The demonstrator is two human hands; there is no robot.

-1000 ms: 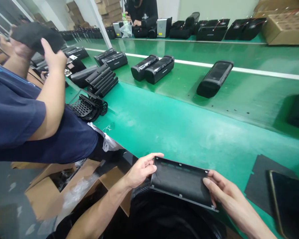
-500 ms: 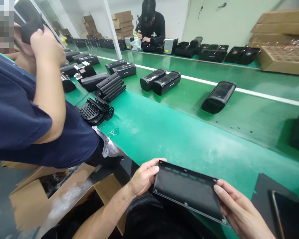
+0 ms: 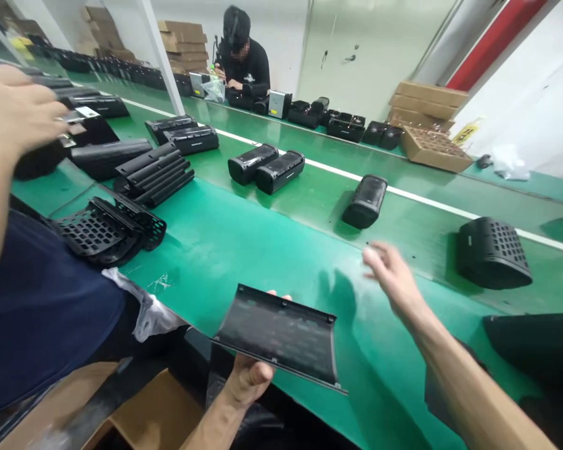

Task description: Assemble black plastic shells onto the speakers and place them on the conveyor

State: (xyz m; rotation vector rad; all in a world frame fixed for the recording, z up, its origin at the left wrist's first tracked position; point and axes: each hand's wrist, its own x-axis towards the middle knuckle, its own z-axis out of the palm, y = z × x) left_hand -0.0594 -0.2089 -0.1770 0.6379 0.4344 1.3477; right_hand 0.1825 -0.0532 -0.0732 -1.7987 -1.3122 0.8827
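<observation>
My left hand (image 3: 251, 380) grips a black curved plastic panel (image 3: 281, 337) from below, its thumb at the near edge and fingertips showing past the far edge. The panel's hollow side faces up, with small clips along its long edges. Away from it, my right hand (image 3: 389, 272) is stretched out over the green table (image 3: 281, 240), fingers loosely bent and apart, with nothing visible in them. Beyond that hand stands a black speaker-like unit (image 3: 366, 201). Another black unit with a perforated face (image 3: 493, 253) sits further right.
At left, a co-worker's hand (image 3: 19, 106) reaches across near several black units. Perforated grilles (image 3: 107, 231) and stacked black strips (image 3: 157, 172) lie by that person. Two black units (image 3: 281, 170) sit mid-table. Another person (image 3: 244, 59) works across the table. An open carton (image 3: 154, 412) stands below.
My right hand has let go of the panel and moved forward over the table. My left hand now supports the panel from beneath. The view has turned right; the co-worker's arm has lowered.
</observation>
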